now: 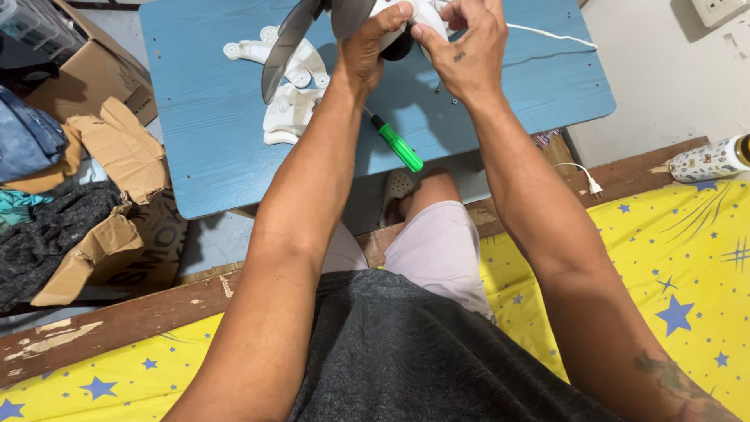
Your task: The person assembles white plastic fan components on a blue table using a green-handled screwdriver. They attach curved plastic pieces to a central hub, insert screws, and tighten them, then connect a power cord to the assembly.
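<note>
Bed: yellow sheet with blue stars (687,266), nearest the camera; the person sits on it in a dark grey shirt and pale shorts.
Bed frame: worn wooden edge (117,320), between the sheet and the floor.
Bottle: patterned white bottle (707,160) lying on its side at the right edge of the bed.
Plug: white plug and lead (590,184) near the frame, apart from everything else.
Cardboard: torn brown boxes (117,148) and heaped clothes at the left, on the floor.
Tabletop: blue wood-grain surface (539,86) in front of the knees.
Screwdriver: green-handled screwdriver (398,144) lying on the tabletop, partly hidden under the left forearm.
Fan base: white moulded part (293,101) resting on the tabletop, just left of the hands.
Fan motor housing: white body (426,16) held above the tabletop at the far edge, with grey blades (285,47) hanging off its left side (its top is cut off by the frame).
Left hand: left hand (371,47) wrapped around the housing from below, fingers closed on it.
Right hand: right hand (469,47) pinching the housing from the right, thumb and forefinger pressed to it.
Risk: in my judgement the housing could twist or slip, since the blades weigh on one side; the white cord (547,33) trailing right could snag; a nudge of the forearm could roll the screwdriver off.
</note>
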